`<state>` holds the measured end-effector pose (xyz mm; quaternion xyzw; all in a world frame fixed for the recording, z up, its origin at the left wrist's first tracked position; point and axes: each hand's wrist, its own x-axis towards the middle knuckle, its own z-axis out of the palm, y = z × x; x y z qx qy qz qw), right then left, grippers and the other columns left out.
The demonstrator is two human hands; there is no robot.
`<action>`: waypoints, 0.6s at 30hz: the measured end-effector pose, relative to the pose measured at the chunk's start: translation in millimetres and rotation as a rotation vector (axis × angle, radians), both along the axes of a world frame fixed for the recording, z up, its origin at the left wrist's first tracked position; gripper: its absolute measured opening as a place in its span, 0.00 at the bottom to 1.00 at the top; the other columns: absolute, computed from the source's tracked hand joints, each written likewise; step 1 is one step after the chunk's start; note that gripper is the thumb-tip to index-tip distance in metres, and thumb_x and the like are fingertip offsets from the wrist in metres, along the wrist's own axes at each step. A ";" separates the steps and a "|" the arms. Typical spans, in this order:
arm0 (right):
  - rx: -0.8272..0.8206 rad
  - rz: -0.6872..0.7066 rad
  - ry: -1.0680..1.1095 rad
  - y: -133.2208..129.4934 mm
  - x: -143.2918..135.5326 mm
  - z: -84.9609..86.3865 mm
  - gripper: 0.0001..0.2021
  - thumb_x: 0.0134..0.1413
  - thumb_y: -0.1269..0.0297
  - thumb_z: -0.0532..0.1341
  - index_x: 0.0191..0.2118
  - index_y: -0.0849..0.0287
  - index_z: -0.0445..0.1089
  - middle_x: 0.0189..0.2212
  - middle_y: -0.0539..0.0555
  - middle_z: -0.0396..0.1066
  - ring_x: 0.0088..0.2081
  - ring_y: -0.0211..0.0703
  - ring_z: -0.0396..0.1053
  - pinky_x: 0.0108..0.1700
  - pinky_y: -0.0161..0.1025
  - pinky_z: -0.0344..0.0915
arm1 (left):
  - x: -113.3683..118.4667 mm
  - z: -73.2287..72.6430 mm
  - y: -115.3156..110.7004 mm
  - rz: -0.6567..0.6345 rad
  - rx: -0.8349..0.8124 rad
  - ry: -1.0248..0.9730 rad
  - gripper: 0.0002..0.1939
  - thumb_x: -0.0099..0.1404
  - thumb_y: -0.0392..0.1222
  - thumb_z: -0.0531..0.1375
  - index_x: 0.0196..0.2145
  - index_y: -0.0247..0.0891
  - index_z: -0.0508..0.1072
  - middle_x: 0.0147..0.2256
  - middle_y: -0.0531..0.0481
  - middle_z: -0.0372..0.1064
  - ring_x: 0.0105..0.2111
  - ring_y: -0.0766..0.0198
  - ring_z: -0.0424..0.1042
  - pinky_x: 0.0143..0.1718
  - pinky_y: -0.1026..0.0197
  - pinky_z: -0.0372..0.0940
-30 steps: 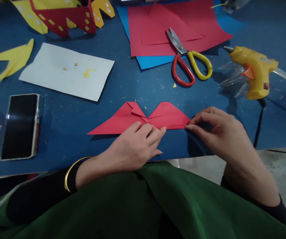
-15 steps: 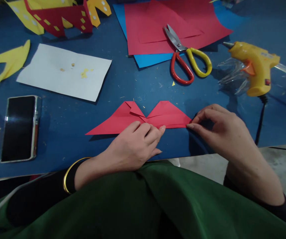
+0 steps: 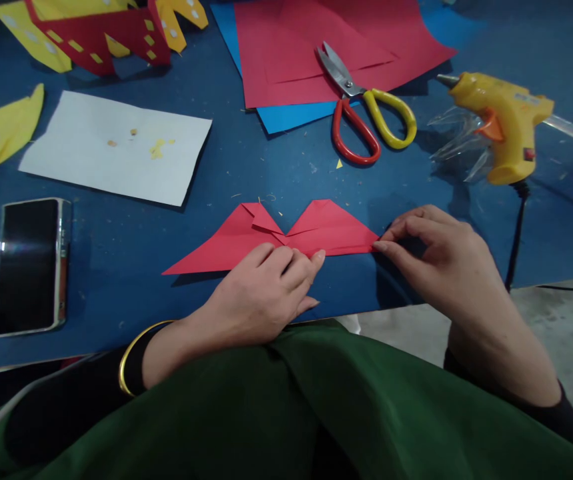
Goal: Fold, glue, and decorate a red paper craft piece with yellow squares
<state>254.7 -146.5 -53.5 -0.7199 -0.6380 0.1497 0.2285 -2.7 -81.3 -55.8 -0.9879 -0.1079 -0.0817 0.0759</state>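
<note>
A folded red paper [image 3: 331, 230] lies flat near the table's front edge, with two blunt peaks and a notch between them. My left hand [image 3: 266, 287] rests over its lower middle edge, fingers curled and closed on the paper; the fingertips partly hide that edge. At the right tip of the paper, my right hand [image 3: 431, 257] pinches the corner between thumb and forefinger. The paper's left point extends past my left hand, slightly raised above a shadow.
Beyond the paper lie open scissors [image 3: 354, 125], partly on red sheets [image 3: 286, 90]. A yellow glue gun [image 3: 509, 123] with its cord stands right. On the left are a white sheet [image 3: 111, 160], a phone [image 3: 31, 267], a yellow cutout [image 3: 11, 133] and a red paper piece with yellow patches [image 3: 101, 37].
The whole view has shifted slightly, so most things sit a little further left. Both hands keep their places on the red paper, with no clear change in its folds.
</note>
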 end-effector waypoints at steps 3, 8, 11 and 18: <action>0.007 -0.002 -0.002 0.0 -0.8 -1.5 0.10 0.56 0.58 0.62 0.28 0.55 0.72 0.32 0.55 0.74 0.35 0.50 0.72 0.37 0.47 0.65 | -0.2 -0.3 0.1 -0.001 -0.001 0.002 0.26 0.75 0.48 0.54 0.60 0.22 0.68 0.41 0.39 0.74 0.38 0.55 0.71 0.38 0.53 0.65; 0.023 -0.032 -0.033 -1.3 0.8 -5.1 0.06 0.55 0.60 0.63 0.30 0.55 0.71 0.33 0.55 0.72 0.35 0.50 0.72 0.35 0.47 0.65 | -0.5 -0.8 -0.2 0.004 -0.009 0.004 0.26 0.75 0.48 0.54 0.60 0.23 0.68 0.42 0.38 0.74 0.38 0.54 0.71 0.38 0.53 0.65; 0.033 -0.030 -0.031 -2.3 2.5 -6.3 0.04 0.56 0.61 0.63 0.32 0.53 0.71 0.34 0.55 0.72 0.37 0.51 0.72 0.36 0.48 0.66 | -0.7 -1.1 -0.2 0.006 -0.013 0.000 0.26 0.75 0.47 0.54 0.60 0.23 0.68 0.42 0.39 0.74 0.38 0.54 0.71 0.38 0.53 0.64; 0.187 -0.017 -0.252 -14.6 -8.0 -9.3 0.04 0.62 0.63 0.61 0.37 0.52 0.74 0.37 0.56 0.76 0.40 0.54 0.72 0.44 0.53 0.64 | -1.0 -0.8 0.4 0.002 -0.012 -0.004 0.26 0.75 0.47 0.54 0.61 0.22 0.68 0.42 0.39 0.74 0.38 0.53 0.71 0.38 0.53 0.64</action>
